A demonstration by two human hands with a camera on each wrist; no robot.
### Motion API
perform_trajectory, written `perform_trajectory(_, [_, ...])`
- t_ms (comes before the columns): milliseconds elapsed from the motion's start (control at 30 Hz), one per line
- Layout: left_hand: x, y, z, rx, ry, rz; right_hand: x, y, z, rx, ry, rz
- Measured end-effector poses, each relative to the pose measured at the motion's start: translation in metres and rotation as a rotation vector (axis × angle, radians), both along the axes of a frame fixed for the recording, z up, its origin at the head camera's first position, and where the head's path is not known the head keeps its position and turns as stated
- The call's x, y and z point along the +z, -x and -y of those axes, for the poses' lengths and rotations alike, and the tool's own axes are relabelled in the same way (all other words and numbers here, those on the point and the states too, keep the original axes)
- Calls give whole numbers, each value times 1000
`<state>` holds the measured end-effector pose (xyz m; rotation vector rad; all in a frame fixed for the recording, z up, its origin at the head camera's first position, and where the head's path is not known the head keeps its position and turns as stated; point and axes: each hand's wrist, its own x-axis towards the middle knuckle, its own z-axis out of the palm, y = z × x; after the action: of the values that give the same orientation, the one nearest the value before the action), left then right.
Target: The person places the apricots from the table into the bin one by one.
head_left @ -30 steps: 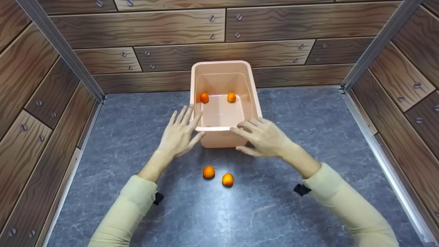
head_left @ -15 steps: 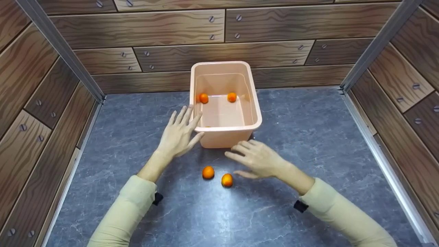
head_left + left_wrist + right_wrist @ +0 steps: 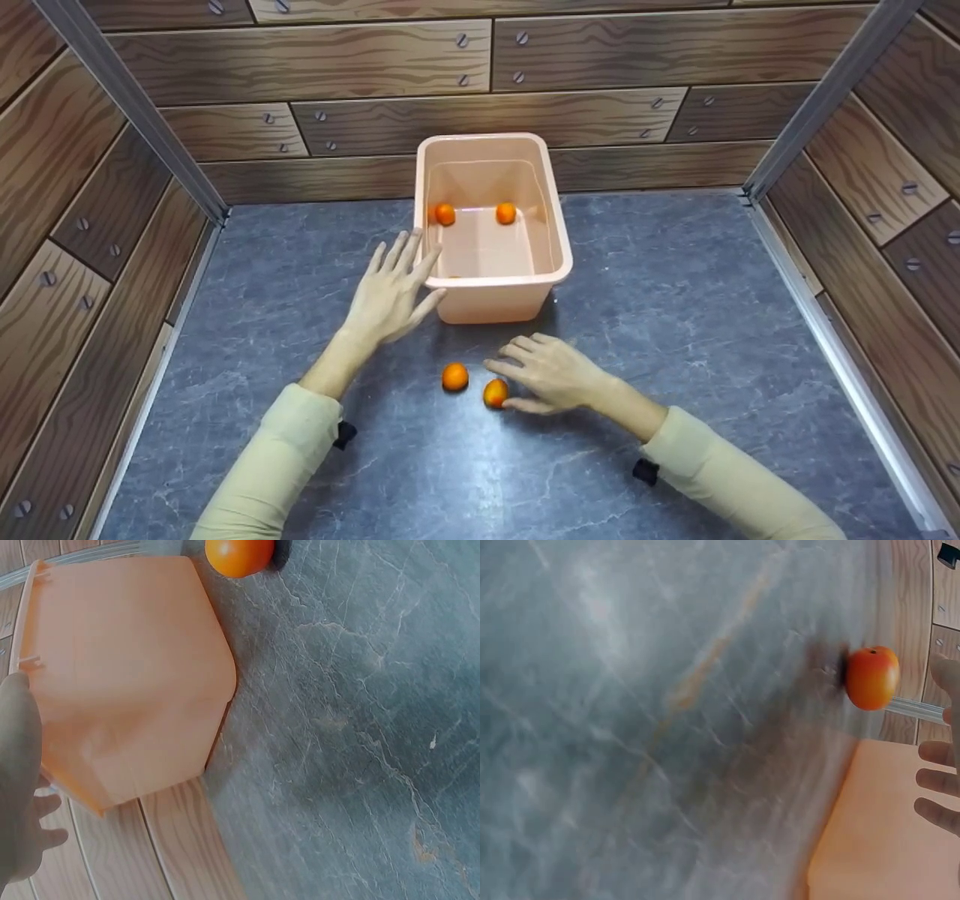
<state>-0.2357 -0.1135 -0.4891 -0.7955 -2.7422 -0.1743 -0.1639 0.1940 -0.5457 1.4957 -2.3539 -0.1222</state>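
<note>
Nearest the wearer, two cream sleeves [image 3: 285, 457] run up from the bottom edge toward the middle of the grey slate-patterned floor [image 3: 675, 300], each wrist angled inward so both hands work the same small patch. The right hand [image 3: 551, 373] lies low over the floor at about 5 o'clock of the bin, palm down, fingers loosely spread and pointing toward 9 o'clock; its fingertips and thumb bracket the right fruit [image 3: 495, 392], touching or all but touching it, yet nothing is curled round it, so the hand is open rather than gripping. The left fruit [image 3: 455, 376] sits just beside, at its 10 o'clock, apart from both hands and resting free on the floor. Further out, the left hand [image 3: 390, 296] is held flat with straight, fanned fingers, its fingertips against the near left corner of the bin [image 3: 491, 300], which reads as steadying it; it holds nothing. The pink bin stands upright and open-topped at 12 o'clock of the loose fruit, its long side running away from the wearer, so its mouth is easy to reach from the front. Inside, two more fruit [image 3: 445, 214] lie against the far wall, well apart from each other. Behind it stand wood-plank walls [image 3: 375, 60]
</note>
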Motion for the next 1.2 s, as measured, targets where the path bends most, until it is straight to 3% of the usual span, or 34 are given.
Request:
perform_trajectory(400, [1, -1, 1, -2, -5, 8, -22, -3, 8, -9, -44, 29])
perform_trajectory(833, [1, -2, 1, -5, -3, 7, -29, -7, 11, -12, -131, 64])
perform_trajectory(1200, [0, -1, 1, -5, 2, -3, -32, -7, 12, 6, -109, 46])
